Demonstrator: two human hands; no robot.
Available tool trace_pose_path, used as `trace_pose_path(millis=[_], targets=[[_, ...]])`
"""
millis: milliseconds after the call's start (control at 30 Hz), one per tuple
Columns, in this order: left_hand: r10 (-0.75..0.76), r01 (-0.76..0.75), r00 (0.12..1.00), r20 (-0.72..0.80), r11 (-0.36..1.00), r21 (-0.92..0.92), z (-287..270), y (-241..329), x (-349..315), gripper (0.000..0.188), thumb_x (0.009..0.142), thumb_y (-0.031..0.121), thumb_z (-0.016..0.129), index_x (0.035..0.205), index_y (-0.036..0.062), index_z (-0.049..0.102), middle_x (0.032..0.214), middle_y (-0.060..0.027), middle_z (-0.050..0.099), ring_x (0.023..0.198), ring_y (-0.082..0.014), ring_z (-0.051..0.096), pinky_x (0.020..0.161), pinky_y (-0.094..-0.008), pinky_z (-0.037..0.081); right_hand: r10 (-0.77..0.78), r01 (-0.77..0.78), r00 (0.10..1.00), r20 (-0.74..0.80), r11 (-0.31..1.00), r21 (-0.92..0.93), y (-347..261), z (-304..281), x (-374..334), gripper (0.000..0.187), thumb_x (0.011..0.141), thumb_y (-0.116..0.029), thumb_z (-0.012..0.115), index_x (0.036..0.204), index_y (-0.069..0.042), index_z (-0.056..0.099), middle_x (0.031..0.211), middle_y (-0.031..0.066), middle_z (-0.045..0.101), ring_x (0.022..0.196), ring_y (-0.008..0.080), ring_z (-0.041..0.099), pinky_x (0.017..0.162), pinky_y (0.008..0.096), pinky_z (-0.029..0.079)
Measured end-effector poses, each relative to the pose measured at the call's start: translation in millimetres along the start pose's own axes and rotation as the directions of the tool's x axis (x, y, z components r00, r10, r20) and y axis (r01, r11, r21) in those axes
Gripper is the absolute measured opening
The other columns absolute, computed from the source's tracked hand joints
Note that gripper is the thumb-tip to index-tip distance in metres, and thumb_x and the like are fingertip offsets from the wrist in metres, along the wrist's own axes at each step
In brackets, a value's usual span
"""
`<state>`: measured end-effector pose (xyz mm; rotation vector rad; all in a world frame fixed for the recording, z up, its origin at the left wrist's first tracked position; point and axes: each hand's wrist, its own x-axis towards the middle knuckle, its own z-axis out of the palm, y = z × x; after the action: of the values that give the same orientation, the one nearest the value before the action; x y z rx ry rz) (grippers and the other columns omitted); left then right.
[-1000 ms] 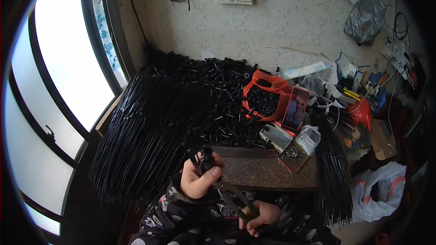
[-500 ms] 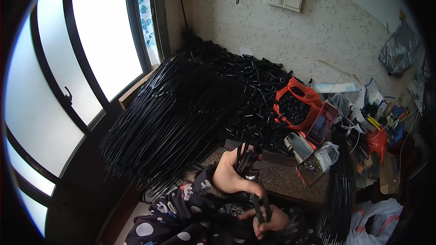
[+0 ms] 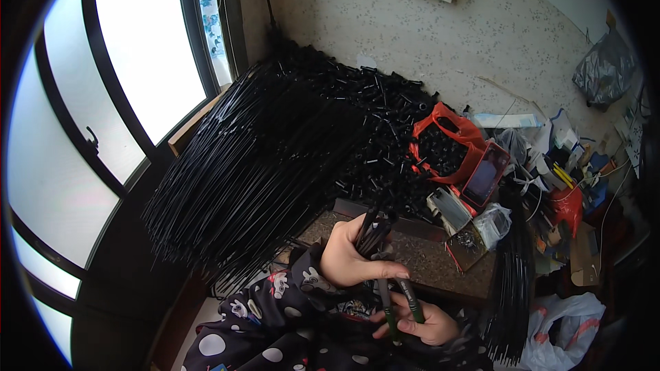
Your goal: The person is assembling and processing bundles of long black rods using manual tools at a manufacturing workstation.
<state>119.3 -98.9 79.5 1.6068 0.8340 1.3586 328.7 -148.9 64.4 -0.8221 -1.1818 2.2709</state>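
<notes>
My left hand [image 3: 344,259] is closed around a bunch of slim black pieces [image 3: 374,231] standing up out of the fist. Its thumb lies across, close to the upper part of a pair of pliers. Just below and to the right, my right hand [image 3: 436,325] grips the pliers [image 3: 411,297] by their two dark handles with green ends, which are spread apart. The jaws of the pliers are hidden behind the left thumb and fingers. Beyond my hands lies a large heap of long thin black rods [image 3: 227,172], with short black tubular pieces [image 3: 388,134] piled beside it.
An orange-red bag [image 3: 469,165] of small black parts stands behind a propped-up phone [image 3: 487,175]. A clear box [image 3: 450,207] and a crumpled clear bag [image 3: 493,225] sit nearby. More black rods [image 3: 510,288] hang over the brown worktop's [image 3: 412,266] right edge. Clutter fills the far right.
The view has shifted slightly. My right hand has moved a little right and the pliers' handles are spread wider. The left hand still holds the black pieces.
</notes>
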Motion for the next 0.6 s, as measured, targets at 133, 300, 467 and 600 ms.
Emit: trace_pose_path(millis=[133,300,467,600], targets=[[-0.009,0.009,1.0,-0.013,1.0,-0.026,6,1,1,0.044,0.058,0.015,0.083,0.089,0.002,0.055,0.074,0.0039,0.053,0.066,-0.0027,0.046,0.059,-0.0177,0.039,0.06,-0.061,0.996,0.059,0.998,0.019,11,-19,-3,0.032,0.089,-0.01,0.048,0.117,0.004,0.04,0.074,0.0078,0.054,0.065,0.0141,0.053,0.061,0.0254,0.044],[-0.104,0.099,0.994,-0.03,0.984,-0.15,30,-19,12,0.04,0.061,0.011,0.081,0.089,0.002,0.055,0.075,0.0035,0.054,0.066,-0.003,0.048,0.06,-0.0186,0.04,-0.083,0.081,0.996,-0.02,0.994,-0.076,54,-30,5,0.026,0.086,-0.006,0.052,0.11,0.002,0.044,0.069,0.0061,0.052,0.059,0.012,0.051,0.055,0.0236,0.042],[-0.168,0.115,0.947,-0.272,0.973,-0.201,59,-58,12,0.043,0.061,0.005,0.078,0.095,0.0002,0.053,0.071,0.0024,0.053,0.063,-0.0029,0.048,0.057,-0.0178,0.038,-0.076,0.088,0.983,-0.165,0.994,0.071,75,-39,15,0.017,0.084,-0.007,0.057,0.098,-0.001,0.05,0.064,0.0041,0.051,0.052,0.0107,0.049,0.05,0.0225,0.041],[-0.192,0.142,0.959,-0.21,0.963,-0.23,53,-67,16,0.046,0.061,0.005,0.079,0.097,-0.0012,0.051,0.062,0.0029,0.052,0.054,-0.0025,0.045,0.05,-0.0168,0.034,-0.396,0.15,0.74,-0.543,0.885,-0.441,52,-88,34,0.01,0.08,-0.01,0.061,0.084,-0.003,0.056,0.058,0.002,0.053,0.051,0.0106,0.051,0.049,0.0263,0.041]])
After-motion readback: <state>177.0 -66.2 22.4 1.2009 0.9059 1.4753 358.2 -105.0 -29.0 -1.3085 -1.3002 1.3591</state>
